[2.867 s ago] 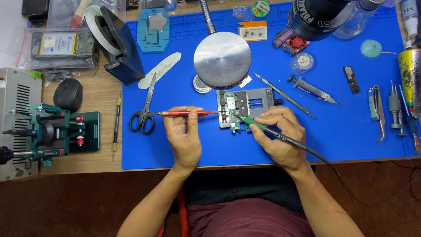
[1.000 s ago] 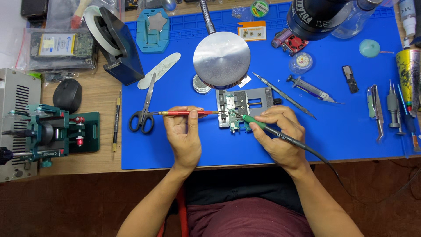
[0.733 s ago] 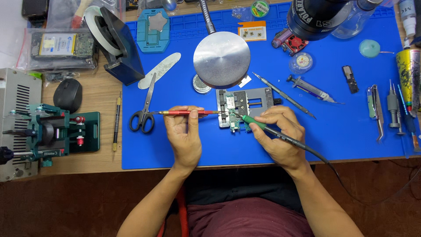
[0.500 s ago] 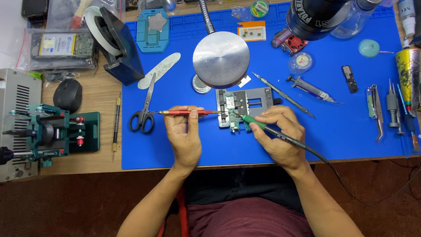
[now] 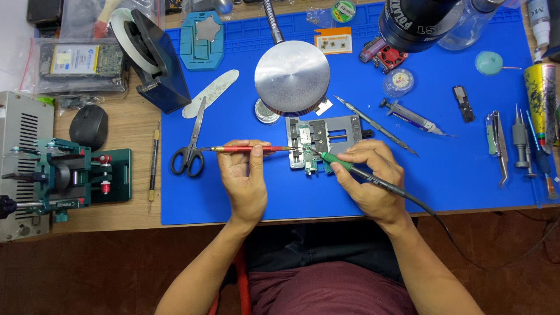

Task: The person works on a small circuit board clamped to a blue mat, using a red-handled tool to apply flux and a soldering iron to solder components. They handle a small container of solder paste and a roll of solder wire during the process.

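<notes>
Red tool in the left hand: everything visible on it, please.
The red tool is a slim, pen-like rod with a red shaft, a brass-coloured collar near its left end and a thin metal tip. It lies nearly level over the blue mat, pinched by the left hand, tip reaching the small green board clamped in the grey holder.

Both forearms rise from the near edge of the tabletop and converge toward its middle. Left hand [image 5: 245, 181]: palm down, back of hand uppermost, fingers curled inward, thumb and forefinger pinched together at the far end of the hand (a closed grip). Right hand [image 5: 370, 184]: rotated slightly inward, knuckles up, fingers bunched toward the left in a pen-like closed grip. The wrists lie well apart, just inside the near edge; the fingertips of the two hands are near one another without touching.
</notes>
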